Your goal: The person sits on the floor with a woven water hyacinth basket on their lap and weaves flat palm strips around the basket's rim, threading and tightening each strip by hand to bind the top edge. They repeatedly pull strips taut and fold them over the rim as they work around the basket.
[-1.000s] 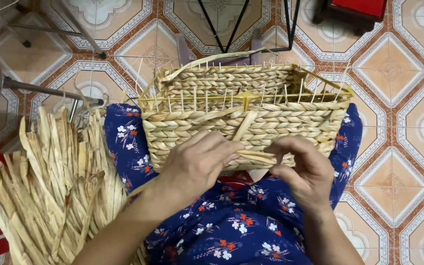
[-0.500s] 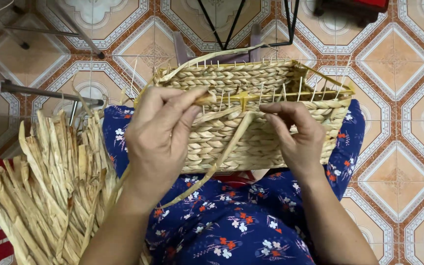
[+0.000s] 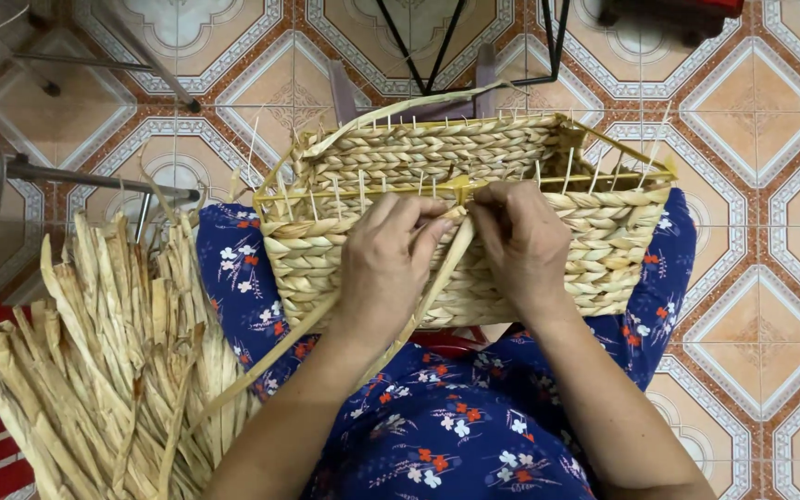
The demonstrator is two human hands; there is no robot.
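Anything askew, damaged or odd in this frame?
Nothing stands out. The half-woven rectangular straw basket sits level on the lap, both hands, left hand and right hand, at its rim; the dried straw bundle lies beside it.

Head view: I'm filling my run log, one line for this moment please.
left hand: pinching flat dried strand | right hand: at rim | rectangular woven straw basket: on lap
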